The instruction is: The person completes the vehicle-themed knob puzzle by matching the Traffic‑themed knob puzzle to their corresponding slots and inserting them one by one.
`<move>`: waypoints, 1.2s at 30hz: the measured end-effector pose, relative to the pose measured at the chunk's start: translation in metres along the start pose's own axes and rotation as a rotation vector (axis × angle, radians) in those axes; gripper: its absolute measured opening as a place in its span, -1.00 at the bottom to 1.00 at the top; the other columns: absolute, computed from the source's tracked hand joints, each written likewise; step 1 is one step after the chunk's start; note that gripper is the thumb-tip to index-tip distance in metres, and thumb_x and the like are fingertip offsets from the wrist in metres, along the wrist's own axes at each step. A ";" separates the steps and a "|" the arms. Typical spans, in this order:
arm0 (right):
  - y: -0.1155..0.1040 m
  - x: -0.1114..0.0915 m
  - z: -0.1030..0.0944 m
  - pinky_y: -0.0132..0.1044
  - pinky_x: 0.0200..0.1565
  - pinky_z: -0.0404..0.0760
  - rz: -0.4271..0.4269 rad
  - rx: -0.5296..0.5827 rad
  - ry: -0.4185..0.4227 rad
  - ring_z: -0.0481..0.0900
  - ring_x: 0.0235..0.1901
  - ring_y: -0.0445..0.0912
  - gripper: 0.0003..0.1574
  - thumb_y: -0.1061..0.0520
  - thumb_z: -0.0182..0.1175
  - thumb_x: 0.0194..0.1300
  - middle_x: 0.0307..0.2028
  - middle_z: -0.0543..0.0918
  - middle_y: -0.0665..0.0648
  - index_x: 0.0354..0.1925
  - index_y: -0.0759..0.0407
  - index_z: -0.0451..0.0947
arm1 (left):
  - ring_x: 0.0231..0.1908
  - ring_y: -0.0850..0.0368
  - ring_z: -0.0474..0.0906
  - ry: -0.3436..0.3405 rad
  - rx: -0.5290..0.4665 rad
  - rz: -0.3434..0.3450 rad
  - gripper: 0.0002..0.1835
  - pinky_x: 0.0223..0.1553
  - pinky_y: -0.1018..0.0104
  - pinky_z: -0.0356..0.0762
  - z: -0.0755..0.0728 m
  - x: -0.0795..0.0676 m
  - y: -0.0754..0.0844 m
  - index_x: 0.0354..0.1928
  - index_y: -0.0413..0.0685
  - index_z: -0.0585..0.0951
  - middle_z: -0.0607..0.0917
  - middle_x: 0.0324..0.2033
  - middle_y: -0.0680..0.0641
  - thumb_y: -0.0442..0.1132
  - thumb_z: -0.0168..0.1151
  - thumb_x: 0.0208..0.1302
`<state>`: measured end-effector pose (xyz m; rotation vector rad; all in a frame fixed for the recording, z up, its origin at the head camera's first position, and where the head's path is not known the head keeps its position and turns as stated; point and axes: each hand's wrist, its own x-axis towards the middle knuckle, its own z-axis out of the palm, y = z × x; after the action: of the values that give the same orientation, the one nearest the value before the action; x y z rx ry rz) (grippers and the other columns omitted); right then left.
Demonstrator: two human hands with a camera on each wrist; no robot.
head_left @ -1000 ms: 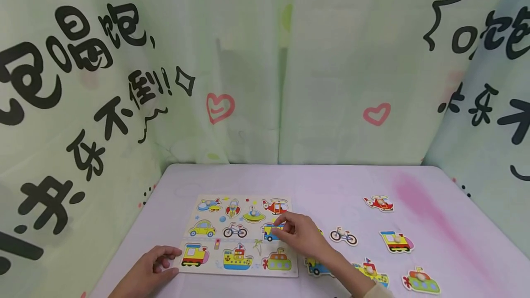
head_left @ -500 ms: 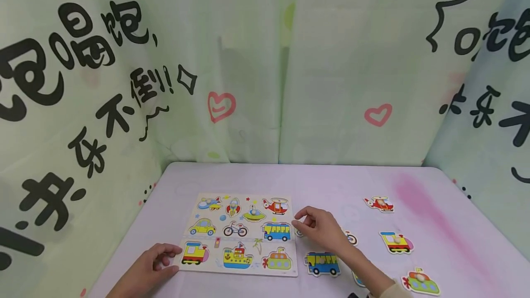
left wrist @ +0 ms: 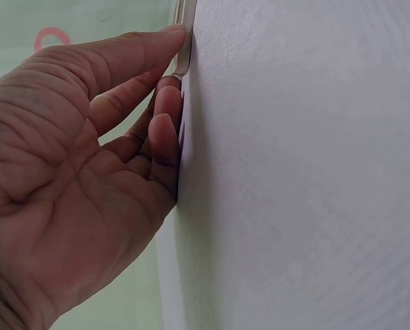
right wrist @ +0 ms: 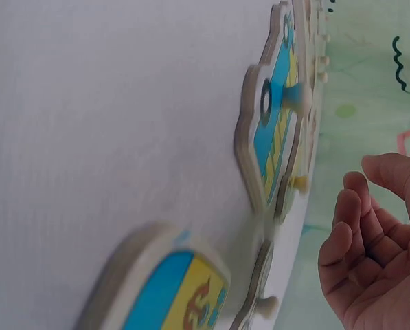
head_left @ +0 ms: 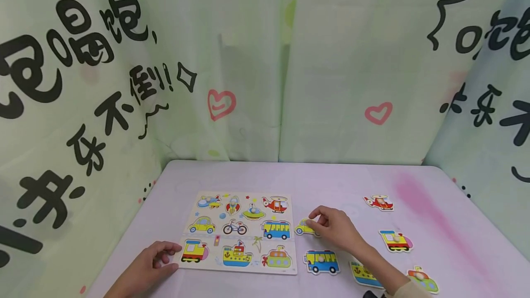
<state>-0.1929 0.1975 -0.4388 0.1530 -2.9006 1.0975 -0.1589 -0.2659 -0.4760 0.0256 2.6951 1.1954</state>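
Note:
A wooden peg puzzle board (head_left: 248,268) with vehicle pictures lies on the table's left side. My left hand (head_left: 149,263) grips its near-left corner, thumb and index finger against the edges; in the left wrist view the thumb of the left hand (left wrist: 88,130) touches the board's edge (left wrist: 184,34). My right hand (head_left: 335,228) is over the yellow car piece (head_left: 303,227), right of the board. In the right wrist view the right hand (right wrist: 376,247) has loosely bent fingers and nothing between them. Near it lies the blue bus piece (head_left: 322,261), its peg upward. No bicycle piece shows in the head view.
Loose pieces lie on the right: a helicopter (head_left: 378,203), a train (head_left: 396,241), a submarine (head_left: 423,279) and a ship (head_left: 364,276) partly under the right forearm. A printed curtain (head_left: 331,82) surrounds the table behind and at both sides.
My right hand has moved right, from over the board's bus picture to the car piece. Its arm now covers where the bicycle piece lay. The left hand stays at the board's corner.

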 end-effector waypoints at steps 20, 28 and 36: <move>0.036 0.008 -0.044 -0.32 -0.41 0.40 -0.016 -0.094 0.075 0.42 -0.46 -0.10 -0.72 0.05 0.38 0.34 -0.49 0.52 0.00 -0.09 0.21 0.65 | -0.20 0.11 0.40 0.002 0.006 -0.034 -0.53 -0.27 0.42 0.41 0.000 0.000 -0.002 0.11 -0.13 0.64 0.54 -0.26 0.02 -0.23 0.53 0.15; 0.054 0.005 -0.055 -0.32 -0.40 0.38 -0.016 -0.114 0.092 0.41 -0.46 -0.11 -0.71 0.07 0.39 0.32 -0.50 0.52 0.00 -0.11 0.24 0.65 | -0.19 0.11 0.40 -0.003 -0.010 -0.047 -0.55 -0.26 0.43 0.41 0.001 0.000 -0.001 0.11 -0.14 0.63 0.54 -0.25 0.01 -0.27 0.51 0.17; 0.067 0.001 -0.065 -0.33 -0.43 0.38 -0.039 -0.151 0.102 0.39 -0.49 -0.14 -0.72 0.08 0.42 0.29 -0.53 0.51 -0.03 -0.16 0.25 0.66 | -0.21 0.12 0.40 -0.002 -0.006 -0.030 -0.55 -0.26 0.42 0.40 0.000 -0.001 0.000 0.10 -0.13 0.63 0.54 -0.26 0.02 -0.27 0.51 0.17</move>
<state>-0.2006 0.2905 -0.4346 0.1436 -2.8619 0.8498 -0.1576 -0.2664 -0.4757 -0.0141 2.6810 1.1939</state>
